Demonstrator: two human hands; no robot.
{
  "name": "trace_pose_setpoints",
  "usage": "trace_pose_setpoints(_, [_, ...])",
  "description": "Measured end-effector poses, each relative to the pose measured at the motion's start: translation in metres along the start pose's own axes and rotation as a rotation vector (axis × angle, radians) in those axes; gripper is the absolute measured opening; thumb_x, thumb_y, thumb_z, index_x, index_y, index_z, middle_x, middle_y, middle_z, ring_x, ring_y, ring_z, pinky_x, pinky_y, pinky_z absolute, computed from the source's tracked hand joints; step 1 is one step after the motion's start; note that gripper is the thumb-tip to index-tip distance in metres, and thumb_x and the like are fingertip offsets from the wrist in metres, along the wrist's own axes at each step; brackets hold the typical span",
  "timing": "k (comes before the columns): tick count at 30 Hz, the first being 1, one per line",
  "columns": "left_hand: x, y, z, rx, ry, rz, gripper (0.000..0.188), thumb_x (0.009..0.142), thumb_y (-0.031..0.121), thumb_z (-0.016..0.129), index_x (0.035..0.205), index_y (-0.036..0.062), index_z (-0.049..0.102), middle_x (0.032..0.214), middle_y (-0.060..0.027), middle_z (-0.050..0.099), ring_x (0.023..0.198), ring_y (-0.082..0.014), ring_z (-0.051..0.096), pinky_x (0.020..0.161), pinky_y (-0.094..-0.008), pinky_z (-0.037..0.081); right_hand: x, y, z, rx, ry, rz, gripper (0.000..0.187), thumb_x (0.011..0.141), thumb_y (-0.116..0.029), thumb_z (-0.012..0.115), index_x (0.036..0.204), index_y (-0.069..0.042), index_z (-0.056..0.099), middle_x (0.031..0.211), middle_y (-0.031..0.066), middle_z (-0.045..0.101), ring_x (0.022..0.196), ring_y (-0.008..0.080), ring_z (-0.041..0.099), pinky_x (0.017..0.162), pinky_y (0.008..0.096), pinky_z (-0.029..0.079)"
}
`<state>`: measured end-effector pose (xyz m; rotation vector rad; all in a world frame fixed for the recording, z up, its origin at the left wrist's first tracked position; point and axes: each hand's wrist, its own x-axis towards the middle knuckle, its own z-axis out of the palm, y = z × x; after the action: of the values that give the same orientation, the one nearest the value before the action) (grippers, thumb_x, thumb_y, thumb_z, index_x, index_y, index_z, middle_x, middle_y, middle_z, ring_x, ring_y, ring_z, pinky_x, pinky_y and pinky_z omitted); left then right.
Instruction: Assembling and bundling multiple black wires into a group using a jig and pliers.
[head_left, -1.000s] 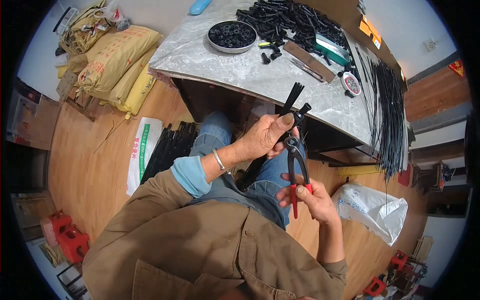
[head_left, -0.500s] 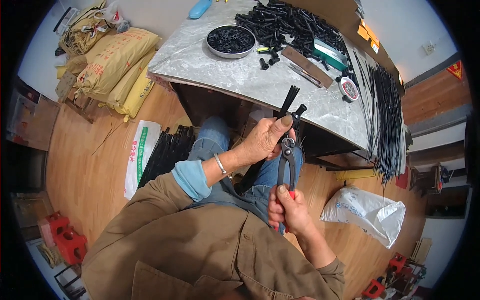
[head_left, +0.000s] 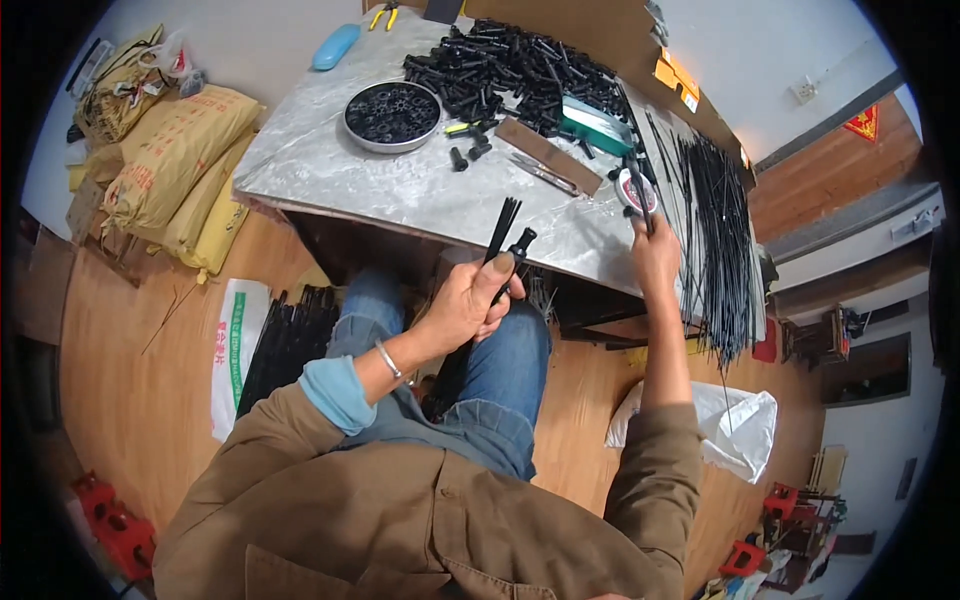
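Above my knees, my left hand (head_left: 473, 303) is closed around a bunch of thin black rods (head_left: 506, 222) standing upright. It also grips a short black ribbed tubular part (head_left: 522, 243) under the thumb. My right hand (head_left: 656, 262) reaches over the table's right front part, its fingers closed on the dark pincers (head_left: 643, 190). Their head points away from me and overlaps a small white bowl (head_left: 625, 190); I cannot tell whether it touches the contents. The pincers' handles are mostly hidden in the hand.
The grey marbled table (head_left: 300, 160) bears a round dish (head_left: 392, 147) of black rings, a heap of black tubular parts (head_left: 515, 70), a brown strip (head_left: 548, 155), a green box (head_left: 596, 128) and yellow-handled pliers (head_left: 383, 15). Long black rods (head_left: 722, 250) overhang the right edge. Sacks (head_left: 180, 150) lie left.
My right hand has taken the pincers away from the parts in my left hand, up and right to the small white bowl. My left hand keeps its hold; the view has shifted.
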<state>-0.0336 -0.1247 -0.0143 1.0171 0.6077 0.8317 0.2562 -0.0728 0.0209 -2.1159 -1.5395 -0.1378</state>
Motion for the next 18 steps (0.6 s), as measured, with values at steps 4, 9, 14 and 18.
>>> trace_pose_setpoints(4, [0.005, -0.003, -0.003, -0.019, 0.000, -0.002, 0.064, 0.093, 0.061, 0.043, 0.088, -0.0023, 0.052, 0.054, 0.0006, 0.040, 0.042, -0.0063, 0.039, 0.040, -0.0220, 0.033, 0.074, 0.022, 0.021, -0.117, -0.046, 0.002, 0.028, 0.086, -0.025, 0.058, 0.094, 0.000, 0.066, 0.083, 0.0253, 0.064, 0.084, 0.0425, 0.062, 0.072, 0.0484, 0.047])
trace_pose_setpoints(9, [0.014, -0.003, -0.008, -0.041, 0.006, -0.040, 0.065, 0.091, 0.062, 0.045, 0.087, -0.0022, 0.053, 0.055, 0.0011, 0.041, 0.042, -0.0055, 0.040, 0.039, -0.0213, 0.033, 0.102, 0.029, 0.033, -0.216, -0.171, 0.022, 0.030, 0.080, -0.030, 0.064, 0.093, -0.003, 0.069, 0.090, 0.0241, 0.066, 0.089, 0.0402, 0.063, 0.077, 0.0471, 0.049])
trace_pose_setpoints(14, [0.023, -0.006, -0.013, -0.063, -0.008, -0.072, 0.066, 0.091, 0.063, 0.044, 0.089, -0.0026, 0.053, 0.054, 0.0006, 0.040, 0.043, -0.0059, 0.041, 0.040, -0.0214, 0.033, 0.109, 0.031, 0.039, -0.253, -0.145, 0.016, 0.031, 0.080, -0.031, 0.064, 0.094, -0.004, 0.069, 0.091, 0.0238, 0.066, 0.091, 0.0401, 0.063, 0.079, 0.0465, 0.049])
trace_pose_setpoints(18, [0.026, -0.007, -0.013, -0.061, -0.004, -0.089, 0.065, 0.092, 0.062, 0.044, 0.088, -0.0018, 0.053, 0.054, 0.0004, 0.040, 0.044, -0.0060, 0.040, 0.041, -0.0215, 0.033, 0.117, 0.040, 0.033, -0.254, -0.123, 0.043, 0.033, 0.080, -0.032, 0.061, 0.094, -0.003, 0.068, 0.091, 0.0233, 0.066, 0.091, 0.0395, 0.063, 0.077, 0.0443, 0.049])
